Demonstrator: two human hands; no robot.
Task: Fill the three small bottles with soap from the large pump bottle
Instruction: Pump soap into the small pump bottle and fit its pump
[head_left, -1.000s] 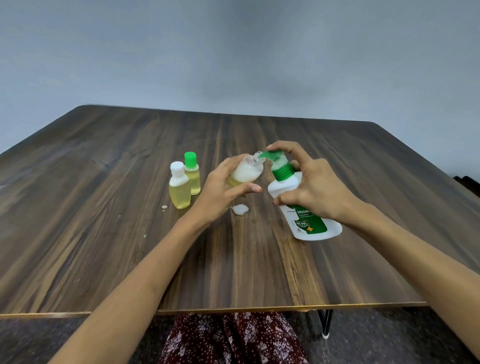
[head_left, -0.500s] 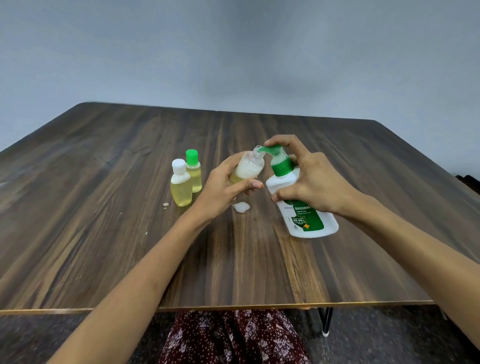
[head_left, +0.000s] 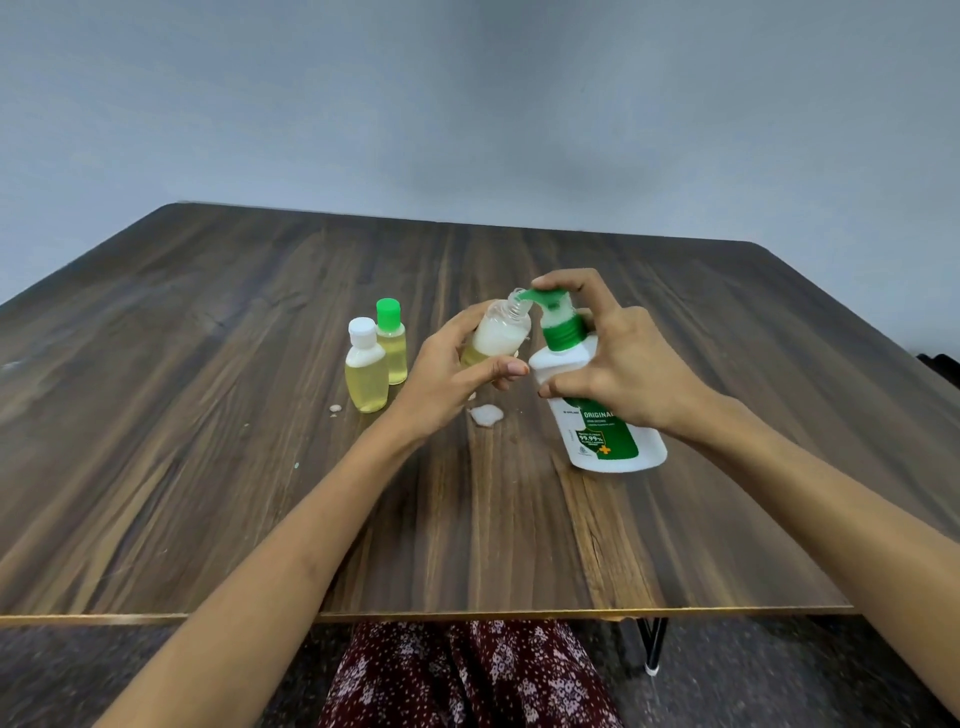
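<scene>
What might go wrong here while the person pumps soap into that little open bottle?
1. The open small bottle is held tilted against the pump nozzle by the left hand; soap could miss its narrow neck. A white blob and a smaller spot already lie on the table.
2. The right hand presses the large pump bottle, which leans; it might slip or tip.
3. Foam inside may overflow.

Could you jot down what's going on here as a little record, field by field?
Left hand: grips uncapped small bottle, tilted, neck at the spout
Right hand: holds pump bottle, forefinger on green pump head
Finished: white-capped bottle and green-capped bottle, upright, yellow liquid inside
Spills: white blob and small drop on the table
</scene>
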